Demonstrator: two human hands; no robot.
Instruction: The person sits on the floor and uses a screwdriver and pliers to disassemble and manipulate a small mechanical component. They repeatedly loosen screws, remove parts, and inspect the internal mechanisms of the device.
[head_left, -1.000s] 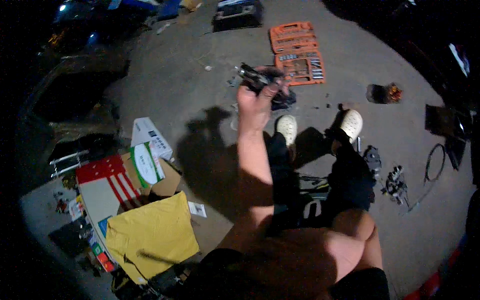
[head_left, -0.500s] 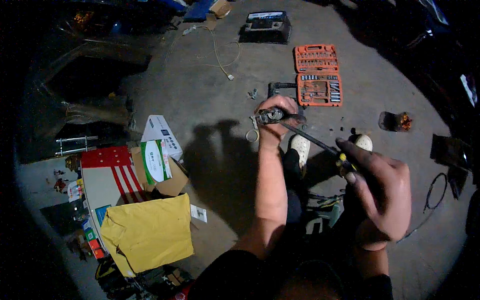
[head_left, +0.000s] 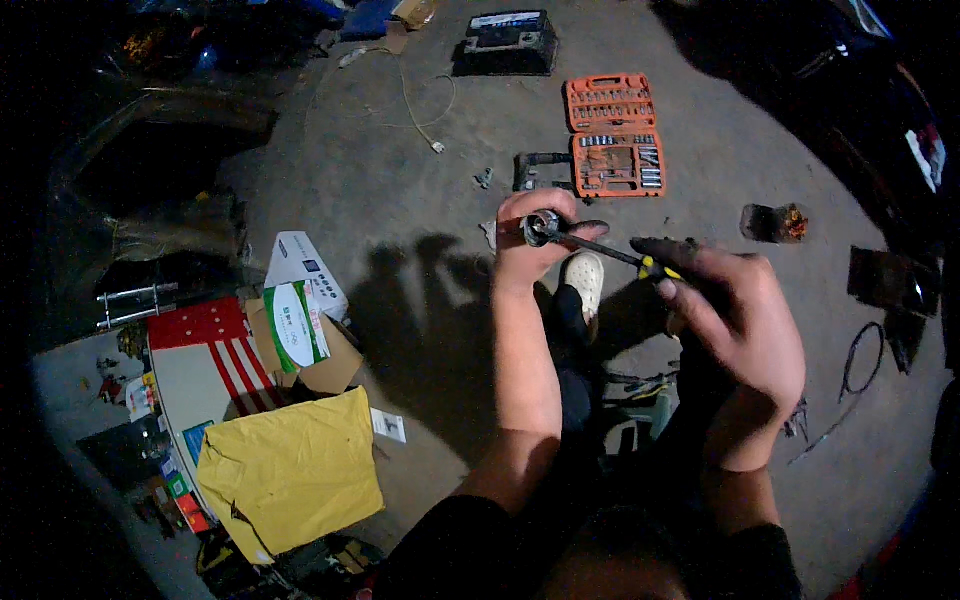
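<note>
My left hand (head_left: 522, 262) is closed round a small, greasy, round metal part (head_left: 540, 228) whose hollow end faces up. In my right hand (head_left: 745, 318) is a screwdriver (head_left: 608, 251) with a long dark shaft and a yellow and black handle, pinched between thumb and fingers. The shaft slants left, and its tip meets the hollow end of the metal part. How deep the tip reaches is hidden. Dark grease covers the fingertips of both hands.
Beyond my hands lie an orange socket set case (head_left: 618, 165), open, and a car battery (head_left: 507, 45). A yellow sheet (head_left: 295, 470), a white box (head_left: 305, 265) and an opened carton (head_left: 335, 368) are at left. A black cable (head_left: 862, 372) lies at right.
The screwdriver has moved toward my left hand, its tip now at the hollow end of the metal part. That end has turned more toward view. The whole scene has shifted slightly left.
</note>
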